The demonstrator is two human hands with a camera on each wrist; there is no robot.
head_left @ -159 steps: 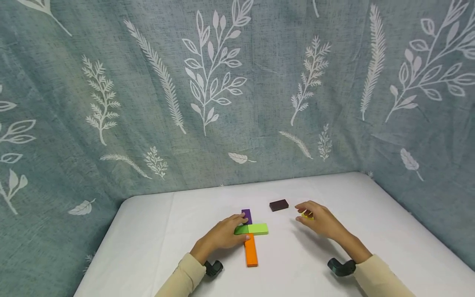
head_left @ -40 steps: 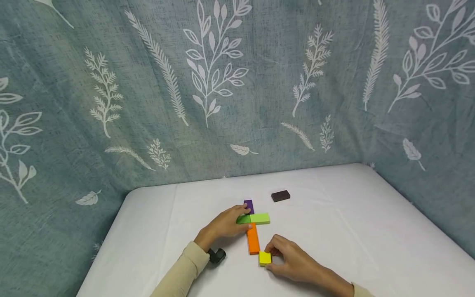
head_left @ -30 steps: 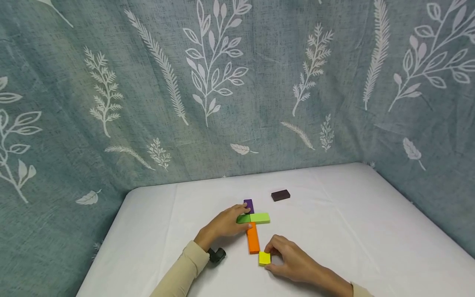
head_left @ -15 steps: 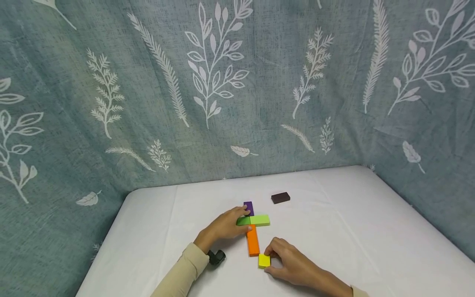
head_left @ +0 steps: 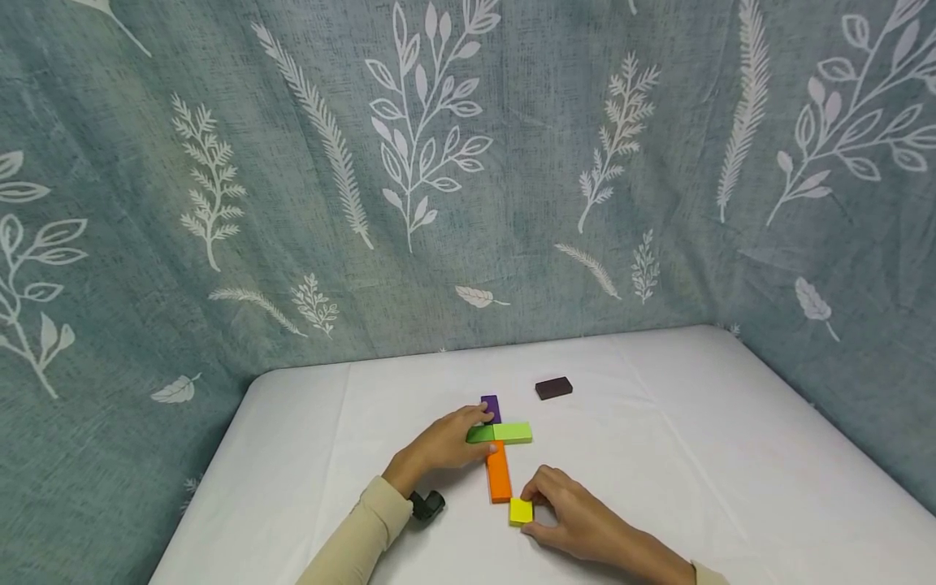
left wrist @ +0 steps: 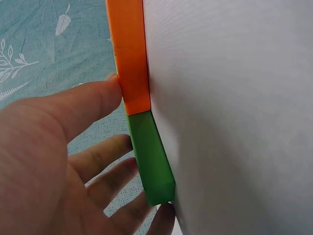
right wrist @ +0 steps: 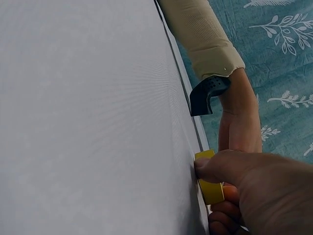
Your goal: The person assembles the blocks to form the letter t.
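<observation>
Yellow block (head_left: 521, 512) sits by near-right corner of orange block (head_left: 499, 475); R hand (head_left: 574, 513) pinches its near + far sides, good spot to hold. Prob. light, stiff, not fragile. L hand (head_left: 442, 443), fingers spread, thumb on orange block, fingertips at purple block (head_left: 491, 400).

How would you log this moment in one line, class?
left hand: thumb touches orange block | right hand: pinches yellow block | dark brown block: lies apart

Blk cluster (head_left: 513, 433) on tbl (head_left: 658, 455); nearest blk (head_left: 521, 512) by its front-R corner; lone blk (head_left: 554, 388) behind, R.
</observation>
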